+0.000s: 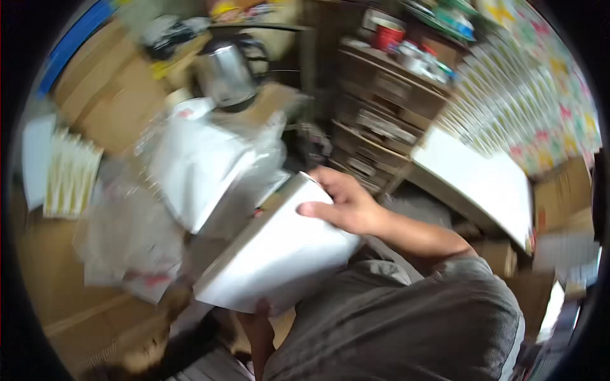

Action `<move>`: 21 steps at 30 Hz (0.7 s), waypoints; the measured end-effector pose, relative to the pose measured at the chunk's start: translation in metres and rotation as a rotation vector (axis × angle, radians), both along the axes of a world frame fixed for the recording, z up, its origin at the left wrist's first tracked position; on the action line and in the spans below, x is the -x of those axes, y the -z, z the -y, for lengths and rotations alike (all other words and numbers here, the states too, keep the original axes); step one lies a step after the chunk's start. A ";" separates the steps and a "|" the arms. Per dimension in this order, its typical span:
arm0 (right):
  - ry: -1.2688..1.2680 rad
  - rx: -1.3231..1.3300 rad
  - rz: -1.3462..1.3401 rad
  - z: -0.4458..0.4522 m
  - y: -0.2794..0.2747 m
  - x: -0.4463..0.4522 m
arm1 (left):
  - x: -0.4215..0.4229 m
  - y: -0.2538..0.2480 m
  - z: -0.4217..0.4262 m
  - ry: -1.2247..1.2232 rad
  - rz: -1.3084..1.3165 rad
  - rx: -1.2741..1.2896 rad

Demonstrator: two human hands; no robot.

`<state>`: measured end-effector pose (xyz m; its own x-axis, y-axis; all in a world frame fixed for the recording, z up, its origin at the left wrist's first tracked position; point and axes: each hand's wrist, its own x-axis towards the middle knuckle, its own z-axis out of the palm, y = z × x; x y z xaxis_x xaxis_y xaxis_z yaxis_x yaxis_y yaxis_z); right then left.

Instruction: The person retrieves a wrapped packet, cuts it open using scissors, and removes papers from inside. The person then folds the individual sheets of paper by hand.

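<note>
A thick stack of white paper sheets point(279, 247) is held tilted in front of my body. My right hand point(343, 203) grips its upper right corner, thumb on top and the fingers mostly behind the edge. At the lower edge, my left hand point(264, 311) pinches the stack; most of its fingers are hidden beneath the sheets. Just beyond lies another white paper stack point(200, 168) in clear plastic wrapping. Motion blurs the whole view.
A metal kettle point(229, 73) stands behind the wrapped stack. Wooden drawers point(387, 95) rise at the back. To the right, a white board point(473, 178) bears rows of pale folded strips point(502, 95). Cardboard point(108, 82) and a plastic bag point(130, 222) are at left.
</note>
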<state>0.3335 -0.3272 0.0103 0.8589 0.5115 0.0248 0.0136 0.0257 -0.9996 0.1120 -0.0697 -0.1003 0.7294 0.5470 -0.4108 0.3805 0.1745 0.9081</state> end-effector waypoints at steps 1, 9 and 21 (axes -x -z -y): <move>0.085 0.004 -0.020 0.020 0.018 0.008 | -0.007 0.000 0.011 0.085 -0.020 0.004; 0.704 -0.074 -0.428 0.220 0.135 0.061 | -0.107 -0.013 0.174 0.564 0.304 -0.068; 1.122 -0.913 -0.772 0.511 0.229 0.170 | -0.163 -0.024 0.539 1.364 0.651 -0.683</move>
